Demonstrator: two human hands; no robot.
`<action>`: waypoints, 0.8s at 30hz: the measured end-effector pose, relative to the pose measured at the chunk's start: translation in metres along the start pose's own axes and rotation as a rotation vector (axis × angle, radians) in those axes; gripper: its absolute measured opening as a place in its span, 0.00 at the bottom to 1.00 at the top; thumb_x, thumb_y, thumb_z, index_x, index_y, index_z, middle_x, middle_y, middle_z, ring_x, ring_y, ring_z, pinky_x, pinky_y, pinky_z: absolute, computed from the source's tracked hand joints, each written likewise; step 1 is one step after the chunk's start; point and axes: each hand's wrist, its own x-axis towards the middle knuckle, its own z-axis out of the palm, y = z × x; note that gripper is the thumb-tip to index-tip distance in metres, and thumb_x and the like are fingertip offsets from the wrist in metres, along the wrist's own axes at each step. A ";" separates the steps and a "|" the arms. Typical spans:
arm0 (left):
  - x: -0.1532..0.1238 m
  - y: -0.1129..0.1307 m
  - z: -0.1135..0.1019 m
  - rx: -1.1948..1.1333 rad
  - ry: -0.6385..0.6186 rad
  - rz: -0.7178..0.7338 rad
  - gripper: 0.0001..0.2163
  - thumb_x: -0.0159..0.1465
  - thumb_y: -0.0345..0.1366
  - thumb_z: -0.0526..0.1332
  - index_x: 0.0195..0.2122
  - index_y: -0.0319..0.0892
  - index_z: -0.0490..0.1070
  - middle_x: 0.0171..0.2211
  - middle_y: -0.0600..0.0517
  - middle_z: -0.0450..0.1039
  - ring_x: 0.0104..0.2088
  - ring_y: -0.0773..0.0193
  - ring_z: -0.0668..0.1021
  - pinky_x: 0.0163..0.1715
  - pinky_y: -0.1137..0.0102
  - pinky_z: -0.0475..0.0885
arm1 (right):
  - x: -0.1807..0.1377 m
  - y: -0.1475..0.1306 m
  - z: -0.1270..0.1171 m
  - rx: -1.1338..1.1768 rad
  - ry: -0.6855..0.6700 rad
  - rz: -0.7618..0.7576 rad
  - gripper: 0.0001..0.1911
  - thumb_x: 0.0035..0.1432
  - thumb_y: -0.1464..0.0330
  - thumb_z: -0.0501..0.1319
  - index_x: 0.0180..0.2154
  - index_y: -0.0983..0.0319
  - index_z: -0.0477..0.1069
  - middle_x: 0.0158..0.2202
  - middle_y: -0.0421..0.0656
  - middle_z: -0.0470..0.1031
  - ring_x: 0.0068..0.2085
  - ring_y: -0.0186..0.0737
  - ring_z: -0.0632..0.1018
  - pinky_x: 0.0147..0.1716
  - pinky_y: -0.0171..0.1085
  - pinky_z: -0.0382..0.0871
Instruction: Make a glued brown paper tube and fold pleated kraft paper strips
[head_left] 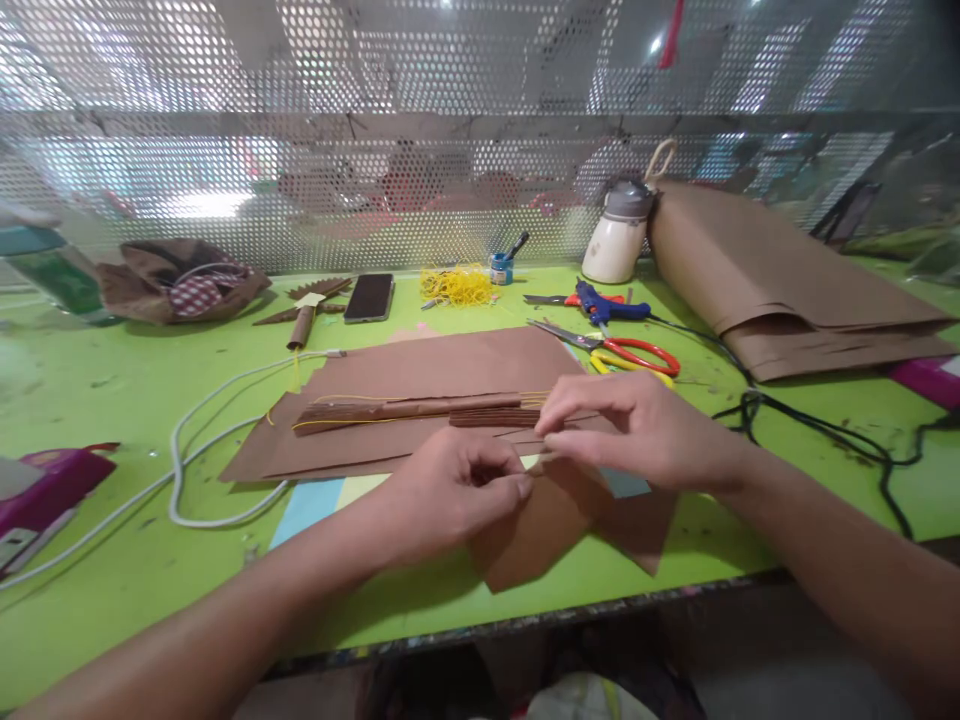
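Note:
My left hand (457, 490) is closed in a pinch on the upper edge of a piece of brown paper (525, 545) hanging at the table's front. My right hand (634, 430) pinches the same edge just to the right, thumb against fingers; its fingertips partly hide the edge. Behind my hands lie large brown paper sheets (450, 350), with narrow pleated brown paper strips (352, 412) and thin yellow strings on top. Light blue paper (307, 505) sticks out beneath.
Beyond the sheets are scissors (637, 355), a blue glue gun (611, 305), yellow paper shreds (457, 285) and a phone (370, 298). A white jug (619, 235) stands beside a stack of folded brown paper (780, 260). A white cable (176, 460) loops at left; black cords (817, 430) run right.

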 end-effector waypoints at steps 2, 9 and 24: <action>0.001 0.000 0.002 0.074 0.006 0.032 0.10 0.59 0.34 0.56 0.22 0.36 0.68 0.19 0.57 0.60 0.22 0.72 0.62 0.22 0.76 0.55 | 0.001 -0.005 0.006 -0.081 -0.065 -0.029 0.04 0.56 0.72 0.62 0.31 0.65 0.75 0.30 0.41 0.74 0.32 0.32 0.72 0.34 0.32 0.64; 0.001 -0.002 0.002 0.112 0.029 0.080 0.10 0.60 0.35 0.56 0.26 0.36 0.71 0.21 0.56 0.64 0.24 0.70 0.65 0.24 0.76 0.58 | 0.001 -0.004 0.017 0.030 -0.029 0.134 0.06 0.54 0.72 0.62 0.26 0.66 0.73 0.23 0.38 0.71 0.26 0.28 0.68 0.26 0.28 0.61; -0.001 -0.003 -0.007 -0.065 -0.050 0.107 0.15 0.65 0.41 0.54 0.42 0.39 0.75 0.36 0.52 0.76 0.36 0.63 0.73 0.37 0.72 0.67 | -0.003 0.005 0.008 0.027 0.048 0.194 0.06 0.56 0.70 0.60 0.27 0.64 0.72 0.25 0.38 0.69 0.26 0.29 0.66 0.24 0.30 0.59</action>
